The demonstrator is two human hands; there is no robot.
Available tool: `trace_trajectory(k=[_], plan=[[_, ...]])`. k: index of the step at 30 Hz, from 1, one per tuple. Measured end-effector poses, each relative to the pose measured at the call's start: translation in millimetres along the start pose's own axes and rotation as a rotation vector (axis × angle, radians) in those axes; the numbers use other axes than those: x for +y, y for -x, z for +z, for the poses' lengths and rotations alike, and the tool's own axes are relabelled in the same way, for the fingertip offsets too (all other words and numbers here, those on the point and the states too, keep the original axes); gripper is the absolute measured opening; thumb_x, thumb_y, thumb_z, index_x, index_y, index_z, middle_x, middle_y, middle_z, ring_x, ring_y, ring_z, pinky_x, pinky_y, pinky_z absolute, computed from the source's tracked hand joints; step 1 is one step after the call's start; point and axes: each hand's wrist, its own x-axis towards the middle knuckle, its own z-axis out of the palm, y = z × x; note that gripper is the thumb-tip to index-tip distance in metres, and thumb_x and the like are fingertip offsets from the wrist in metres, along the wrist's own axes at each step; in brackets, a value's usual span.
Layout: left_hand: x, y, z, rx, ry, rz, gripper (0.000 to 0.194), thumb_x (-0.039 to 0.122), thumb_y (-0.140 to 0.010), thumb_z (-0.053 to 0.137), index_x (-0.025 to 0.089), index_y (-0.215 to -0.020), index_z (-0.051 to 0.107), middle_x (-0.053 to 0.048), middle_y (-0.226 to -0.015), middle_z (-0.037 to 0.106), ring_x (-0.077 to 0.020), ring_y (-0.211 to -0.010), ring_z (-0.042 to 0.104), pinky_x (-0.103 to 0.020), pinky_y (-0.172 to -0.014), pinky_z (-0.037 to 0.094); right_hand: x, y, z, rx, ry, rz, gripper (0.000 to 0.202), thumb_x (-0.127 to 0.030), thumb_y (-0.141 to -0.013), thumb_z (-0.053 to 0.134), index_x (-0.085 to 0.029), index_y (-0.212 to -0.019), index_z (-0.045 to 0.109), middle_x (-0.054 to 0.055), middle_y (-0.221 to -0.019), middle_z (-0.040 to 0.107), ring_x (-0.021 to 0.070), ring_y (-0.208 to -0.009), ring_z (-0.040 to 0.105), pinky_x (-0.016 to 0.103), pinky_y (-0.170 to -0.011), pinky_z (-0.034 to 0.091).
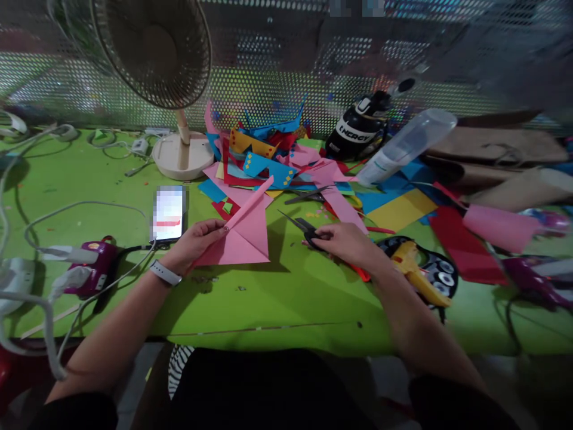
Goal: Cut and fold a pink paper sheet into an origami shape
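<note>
A creased pink paper (248,236) with a folded, raised edge is pinched at its left side by my left hand (203,236), over the green table (268,304). To the right of that paper, my right hand (338,242) is closed on dark scissors (307,228), whose blades point up and left and stand apart from the paper. A second pair of dark scissors (308,195) lies just behind. The phone (169,213) with a lit screen rests left of my left hand.
Cut coloured papers (268,170) are heaped at the back centre, near a black bottle (356,128) and a clear bottle (407,146). A fan (182,156) stands back left. Cables and a purple power strip (92,269) lie left; a yellow glue gun (418,275) lies right.
</note>
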Motion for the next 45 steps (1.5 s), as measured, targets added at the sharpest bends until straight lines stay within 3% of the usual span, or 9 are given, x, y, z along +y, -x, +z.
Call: trace_trajectory(k=[9, 16, 20, 23, 26, 30, 35, 38, 45], plan=[[12.9, 6.1, 3.5, -0.257, -0.072, -0.049, 0.031, 0.029, -0.080, 0.071, 0.018, -0.106, 0.059, 0.000, -0.087, 0.067, -0.0093, -0.075, 0.061, -0.020, -0.064, 0.047, -9.3, -6.9, 14.6, 0.265, 0.383, -0.030, 0.026, -0.038, -0.077, 0.068, -0.019, -0.095, 0.067, 0.010, -0.109, 0.067, 0.0256, -0.095, 0.063, 0.031, -0.069, 0.044], [13.9, -2.4, 2.5, -0.349, -0.341, -0.044, 0.024, 0.032, -0.083, 0.068, 0.018, -0.102, 0.061, 0.001, -0.079, 0.062, -0.0081, -0.064, 0.054, -0.020, -0.056, 0.039, 1.6, -16.0, 9.9, 0.179, 0.178, 0.017, 0.031, -0.043, -0.077, 0.067, -0.021, -0.098, 0.069, 0.003, -0.079, 0.071, 0.0211, -0.074, 0.066, 0.028, -0.058, 0.041], [14.7, -7.4, -0.2, -0.350, -0.351, -0.051, 0.025, 0.032, -0.083, 0.068, 0.019, -0.103, 0.062, 0.000, -0.079, 0.062, -0.0089, -0.064, 0.054, -0.021, -0.055, 0.040, 11.7, -9.0, -3.7, 0.401, 0.093, -0.157, 0.033, -0.040, -0.080, 0.064, -0.021, -0.106, 0.068, 0.003, -0.083, 0.072, 0.0211, -0.077, 0.066, 0.031, -0.068, 0.048], [15.9, -13.8, 0.9, -0.373, -0.276, -0.051, 0.024, 0.030, -0.082, 0.069, 0.018, -0.102, 0.063, -0.001, -0.082, 0.064, -0.0101, -0.068, 0.056, -0.023, -0.059, 0.042, 2.4, 2.2, 1.0, 0.646, 0.236, -0.550, 0.044, -0.032, -0.085, 0.060, -0.019, -0.126, 0.058, 0.012, -0.117, 0.065, 0.0268, -0.109, 0.060, 0.040, -0.091, 0.048], [16.6, -24.0, 7.0, -0.408, -0.226, -0.040, 0.023, 0.028, -0.080, 0.070, 0.018, -0.099, 0.064, -0.002, -0.086, 0.066, -0.0112, -0.073, 0.059, -0.024, -0.064, 0.045, -11.1, 9.9, 20.8, 0.598, 0.444, -0.939, 0.057, -0.021, -0.086, 0.060, -0.026, -0.140, 0.044, 0.011, -0.143, 0.048, 0.0284, -0.133, 0.041, 0.049, -0.108, 0.035], [17.7, -37.5, 17.9, -0.461, -0.389, 0.022, 0.022, 0.031, -0.079, 0.068, 0.020, -0.098, 0.065, -0.002, -0.085, 0.067, -0.0127, -0.072, 0.060, -0.026, -0.065, 0.046, -12.5, 7.4, 49.0, 0.480, 0.497, -1.081, 0.043, -0.011, -0.092, 0.047, -0.027, -0.131, 0.055, 0.008, -0.136, 0.057, 0.0238, -0.128, 0.048, 0.048, -0.106, 0.040], [14.1, -36.3, 32.0, -0.408, -1.016, 0.335, 0.020, 0.027, -0.085, 0.059, 0.020, -0.100, 0.069, -0.004, -0.091, 0.070, -0.0159, -0.079, 0.062, -0.027, -0.072, 0.047, -0.1, -1.8, 69.1, 0.348, 0.351, -1.063, 0.030, -0.019, -0.097, 0.044, -0.022, -0.114, 0.068, 0.010, -0.121, 0.068, 0.0224, -0.110, 0.063, 0.043, -0.089, 0.054], [3.7, -23.5, 41.1, -0.131, -1.325, 0.627, 0.025, 0.024, -0.090, 0.052, 0.019, -0.110, 0.067, -0.009, -0.106, 0.066, -0.0208, -0.094, 0.061, -0.034, -0.082, 0.048, 2.0, -1.9, 74.1, 0.334, 0.223, -1.010, 0.027, -0.024, -0.096, 0.047, -0.022, -0.112, 0.069, 0.009, -0.117, 0.069, 0.0227, -0.108, 0.065, 0.043, -0.090, 0.054], [-22.4, -4.8, 45.2, -0.090, -1.532, 0.751, 0.027, 0.012, -0.092, 0.047, 0.017, -0.114, 0.063, -0.011, -0.113, 0.063, -0.0228, -0.101, 0.056, -0.039, -0.091, 0.046, -11.2, 2.7, 73.3, 0.290, -0.117, -0.855, 0.023, -0.032, -0.094, 0.054, -0.021, -0.099, 0.073, 0.008, -0.109, 0.072, 0.0210, -0.102, 0.066, 0.039, -0.088, 0.051]])
